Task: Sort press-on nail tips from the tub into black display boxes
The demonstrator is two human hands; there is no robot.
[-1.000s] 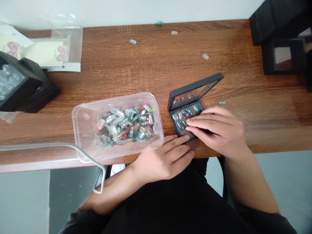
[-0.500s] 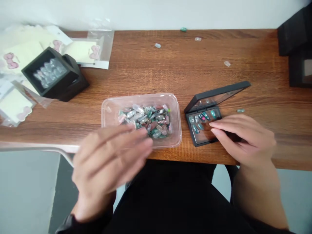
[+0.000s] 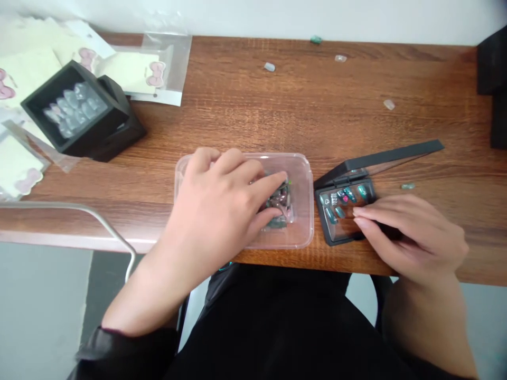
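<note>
A clear plastic tub (image 3: 304, 211) holds a pile of loose press-on nails (image 3: 279, 203) in green, pink and clear tones. My left hand (image 3: 222, 198) reaches down into it, fingers apart, with thumb and index finger on either side of some nails; its other fingertips are hidden. To the right stands a small black case (image 3: 335, 240) with its windowed lid (image 3: 396, 158) raised. Teal nails (image 3: 331, 215) and a few decorated ones lie inside it. Over the case's right side, my right hand (image 3: 415, 235) pinches thumb and index fingertips together; what is between them is too small to name.
Loose nails (image 3: 270, 67) lie scattered toward the back of the wooden table (image 3: 237, 116). At left, a black box (image 3: 130, 132) of clear nails stands by cream cards (image 3: 130, 74) in plastic sleeves. Black boxes (image 3: 493, 68) sit at far right. A white cable (image 3: 106, 224) crosses the front left edge.
My left hand has moved from above the tub's front edge down into the nails. My right hand stays pinched over the case. The whole view has shifted slightly.
</note>
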